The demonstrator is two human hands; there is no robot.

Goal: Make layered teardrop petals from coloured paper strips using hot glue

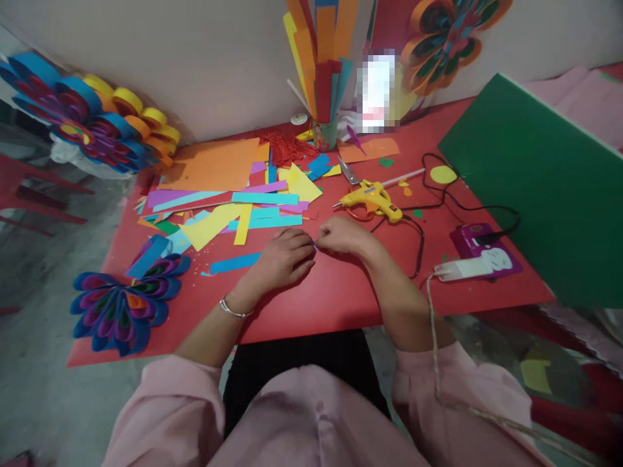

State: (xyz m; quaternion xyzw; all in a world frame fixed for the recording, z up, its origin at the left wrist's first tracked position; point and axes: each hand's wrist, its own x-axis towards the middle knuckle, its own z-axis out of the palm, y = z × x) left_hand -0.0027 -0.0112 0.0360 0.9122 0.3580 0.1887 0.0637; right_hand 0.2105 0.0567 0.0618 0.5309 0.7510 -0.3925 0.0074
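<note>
My left hand (289, 255), with a silver bangle at the wrist, rests palm down over the front of the red table, its fingers bent and close together. My right hand (344, 235) is curled in a pinch, its fingertips meeting those of the left. A sliver of a small purple paper piece (315, 245) shows between the fingertips; most of it is hidden. Just beyond the right hand lies a yellow glue gun (372, 200), its nozzle pointing left. Close to my left wrist is a blue paper strip (236, 263).
Paper strips and an orange sheet (214, 165) cover the back left. A paper-loop flower (129, 305) lies front left. Scissors (348, 170) and a cup of strips (324, 135) stand behind. At right are a power strip (470, 267), cords and a green board (530, 201).
</note>
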